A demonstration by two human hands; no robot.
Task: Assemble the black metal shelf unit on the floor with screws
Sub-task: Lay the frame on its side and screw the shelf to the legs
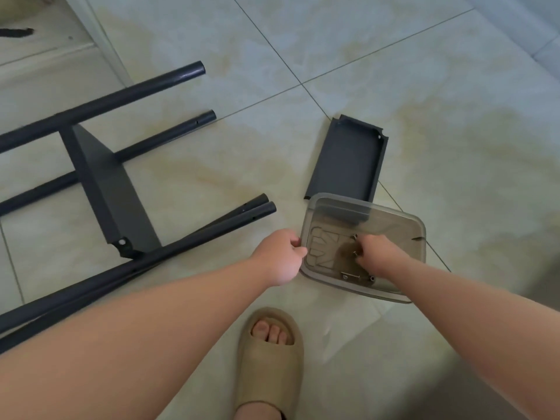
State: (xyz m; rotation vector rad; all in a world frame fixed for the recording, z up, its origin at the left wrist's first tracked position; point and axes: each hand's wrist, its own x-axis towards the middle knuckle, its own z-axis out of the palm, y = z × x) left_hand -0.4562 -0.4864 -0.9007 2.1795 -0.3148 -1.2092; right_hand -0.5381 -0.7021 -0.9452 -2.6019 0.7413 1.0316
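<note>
A partly built black metal shelf frame lies on the tiled floor at the left, its tubes joined by one shelf panel. A loose black shelf panel lies to the right of it. In front of that panel sits a translucent grey plastic lid holding several screws. My left hand grips the lid's left edge. My right hand reaches into the lid with its fingers curled round screws.
My foot in a beige slipper stands on the floor just below the lid. A white door frame and a raised threshold run along the upper left. Pale tiles stretch to the right and top.
</note>
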